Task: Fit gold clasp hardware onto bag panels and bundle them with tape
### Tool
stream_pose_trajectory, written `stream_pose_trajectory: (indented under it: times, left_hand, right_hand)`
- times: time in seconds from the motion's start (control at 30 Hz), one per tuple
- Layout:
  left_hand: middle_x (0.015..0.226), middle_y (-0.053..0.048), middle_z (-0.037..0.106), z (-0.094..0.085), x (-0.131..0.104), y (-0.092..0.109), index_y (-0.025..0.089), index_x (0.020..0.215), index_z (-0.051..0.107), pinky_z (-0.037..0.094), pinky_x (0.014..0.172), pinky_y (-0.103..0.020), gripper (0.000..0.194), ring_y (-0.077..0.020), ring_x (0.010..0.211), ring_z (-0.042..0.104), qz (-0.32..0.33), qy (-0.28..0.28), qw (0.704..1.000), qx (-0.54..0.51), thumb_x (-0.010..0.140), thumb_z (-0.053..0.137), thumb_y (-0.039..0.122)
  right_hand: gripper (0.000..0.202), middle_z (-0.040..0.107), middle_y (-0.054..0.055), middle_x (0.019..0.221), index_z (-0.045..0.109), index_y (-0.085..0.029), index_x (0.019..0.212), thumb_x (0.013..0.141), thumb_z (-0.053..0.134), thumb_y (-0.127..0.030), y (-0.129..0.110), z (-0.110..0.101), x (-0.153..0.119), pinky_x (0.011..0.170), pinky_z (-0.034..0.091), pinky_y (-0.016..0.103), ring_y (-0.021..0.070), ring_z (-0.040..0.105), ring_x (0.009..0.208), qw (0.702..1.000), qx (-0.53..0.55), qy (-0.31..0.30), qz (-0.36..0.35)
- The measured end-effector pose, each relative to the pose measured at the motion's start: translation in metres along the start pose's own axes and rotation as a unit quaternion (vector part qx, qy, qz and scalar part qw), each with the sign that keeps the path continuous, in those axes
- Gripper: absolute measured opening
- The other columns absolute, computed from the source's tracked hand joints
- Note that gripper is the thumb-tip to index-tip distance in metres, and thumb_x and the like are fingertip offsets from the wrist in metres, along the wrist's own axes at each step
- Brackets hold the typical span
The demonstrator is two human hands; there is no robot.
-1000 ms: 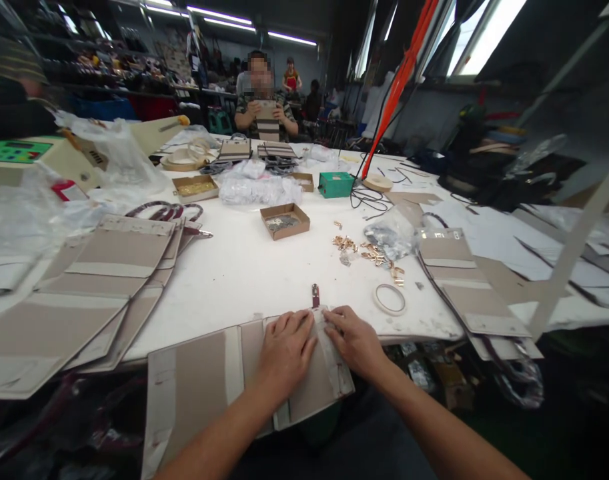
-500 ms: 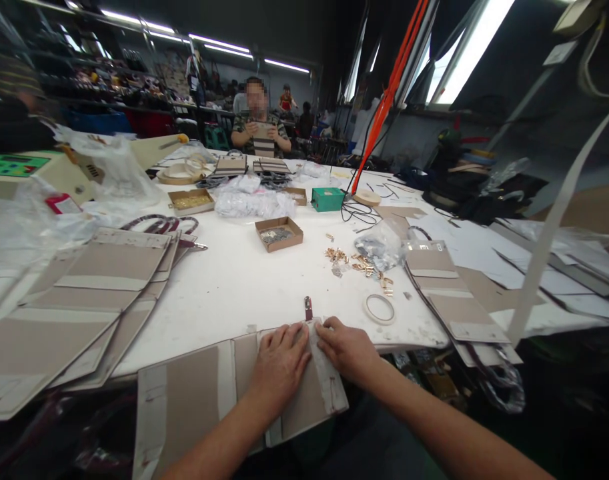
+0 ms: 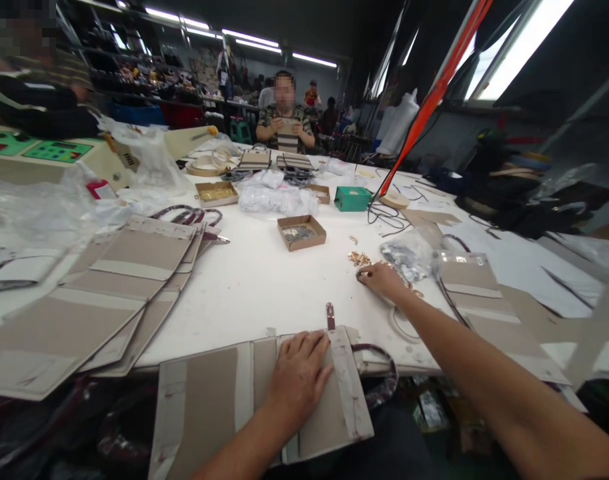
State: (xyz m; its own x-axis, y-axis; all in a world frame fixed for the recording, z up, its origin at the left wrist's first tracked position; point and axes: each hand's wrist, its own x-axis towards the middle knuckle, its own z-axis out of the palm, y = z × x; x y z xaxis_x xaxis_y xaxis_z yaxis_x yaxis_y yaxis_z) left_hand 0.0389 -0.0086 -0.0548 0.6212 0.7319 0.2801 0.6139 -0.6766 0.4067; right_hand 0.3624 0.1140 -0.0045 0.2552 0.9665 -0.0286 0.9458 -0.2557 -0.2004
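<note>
A beige panel (image 3: 214, 387) with pale strips lies at the table's front edge, a dark red tab (image 3: 330, 316) sticking up from its top edge and a wrapped handle (image 3: 384, 373) at its right. My left hand (image 3: 300, 373) rests flat on the panel, fingers spread, holding nothing. My right hand (image 3: 381, 279) is over the small gold metal pieces (image 3: 359, 259), thumb and fingertips pinched together. What they hold, if anything, is too small to make out. A roll of tape (image 3: 403, 325) lies under my right forearm.
Stacked beige panels (image 3: 134, 250) lie at left, another panel (image 3: 471, 277) at right. An open cardboard box (image 3: 301, 233) of small parts, a green box (image 3: 353, 198) and a clear plastic bag (image 3: 409, 253) stand farther back. A person (image 3: 284, 120) sits across the table.
My right hand has left the panel's top edge and moved up and right to the gold pieces. My left hand stays on the panel. The whole view has shifted.
</note>
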Motion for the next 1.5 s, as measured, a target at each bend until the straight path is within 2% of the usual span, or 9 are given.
stream_pose_trajectory:
  times: [0.27,0.43,0.53,0.63,0.77,0.87,1.0,1.13,1.5]
  left_hand:
    - [0.151,-0.007,0.057,-0.005,0.004,0.006,0.025,0.147,0.052,0.039,0.109,-0.049,0.048,-0.0302,0.135,0.048,-0.023,-0.040,0.999,-0.029,0.100,0.059,0.031]
    - [0.148,-0.008,0.058,-0.006,0.005,0.014,0.026,0.143,0.054,0.038,0.109,-0.051,0.050,-0.0311,0.133,0.049,-0.043,-0.031,0.998,-0.033,0.096,0.065,0.038]
    - [0.145,-0.008,0.060,-0.006,0.007,0.018,0.025,0.139,0.056,0.039,0.107,-0.050,0.048,-0.0306,0.130,0.050,-0.049,-0.023,0.998,-0.028,0.095,0.068,0.040]
    - [0.143,-0.007,0.061,-0.005,0.009,0.019,0.025,0.135,0.057,0.039,0.106,-0.049,0.047,-0.0297,0.129,0.050,-0.052,-0.016,0.998,-0.024,0.093,0.070,0.041]
    - [0.142,-0.007,0.061,-0.003,0.010,0.020,0.024,0.135,0.057,0.040,0.103,-0.049,0.046,-0.0296,0.129,0.050,-0.051,-0.011,0.998,-0.019,0.093,0.070,0.040]
    - [0.142,-0.007,0.061,-0.002,0.009,0.021,0.023,0.134,0.057,0.040,0.102,-0.049,0.047,-0.0296,0.128,0.049,-0.046,-0.012,0.999,-0.015,0.093,0.071,0.040]
    - [0.142,-0.007,0.059,-0.001,0.009,0.022,0.023,0.135,0.057,0.039,0.104,-0.049,0.047,-0.0299,0.129,0.048,-0.050,-0.017,0.998,-0.015,0.093,0.070,0.040]
    - [0.142,-0.008,0.060,0.000,0.010,0.022,0.022,0.135,0.057,0.039,0.104,-0.049,0.048,-0.0304,0.129,0.048,-0.051,-0.020,0.998,-0.016,0.093,0.070,0.040]
    - [0.144,-0.008,0.059,0.000,0.011,0.020,0.021,0.135,0.057,0.039,0.103,-0.050,0.047,-0.0310,0.129,0.047,-0.049,-0.032,0.998,-0.022,0.094,0.069,0.040]
  right_hand:
    - [0.023,0.080,0.007,0.100,0.085,-0.025,0.096,0.084,0.070,-0.036,0.011,0.013,0.014,0.071,0.044,0.031,0.0237,0.067,0.087,0.999,-0.008,0.023,0.021]
    - [0.020,0.078,0.007,0.086,0.084,-0.019,0.093,0.083,0.070,-0.030,0.006,-0.007,0.001,0.066,0.041,0.030,0.0189,0.063,0.073,0.997,0.056,0.057,-0.002]
    - [0.028,0.074,0.004,0.075,0.082,-0.017,0.105,0.081,0.072,-0.027,-0.005,-0.028,-0.038,0.061,0.042,0.029,0.0143,0.058,0.059,0.987,0.151,0.043,-0.032]
    - [0.031,0.075,0.002,0.081,0.080,-0.023,0.114,0.086,0.067,-0.030,-0.021,-0.031,-0.106,0.062,0.046,0.030,0.0141,0.060,0.059,0.979,0.196,0.004,-0.062]
    - [0.027,0.076,0.005,0.098,0.080,-0.024,0.104,0.090,0.057,-0.027,-0.036,0.007,-0.199,0.085,0.054,0.034,0.0203,0.070,0.089,0.965,0.227,-0.032,-0.125]
    - [0.025,0.076,0.007,0.101,0.078,-0.021,0.103,0.090,0.058,-0.029,-0.042,0.037,-0.234,0.088,0.053,0.035,0.0222,0.069,0.094,0.970,0.219,0.003,-0.105]
    - [0.026,0.073,0.007,0.098,0.076,-0.020,0.104,0.085,0.066,-0.035,-0.047,0.050,-0.243,0.083,0.051,0.035,0.0218,0.065,0.085,0.979,0.199,0.038,-0.032]
    - [0.033,0.069,0.004,0.093,0.075,-0.021,0.107,0.081,0.067,-0.040,-0.052,0.047,-0.241,0.075,0.050,0.034,0.0181,0.059,0.070,0.974,0.224,0.018,0.038]
    - [0.038,0.065,0.000,0.076,0.074,-0.020,0.111,0.078,0.069,-0.038,-0.066,0.055,-0.250,0.072,0.049,0.034,0.0176,0.057,0.064,0.947,0.296,0.020,0.125]
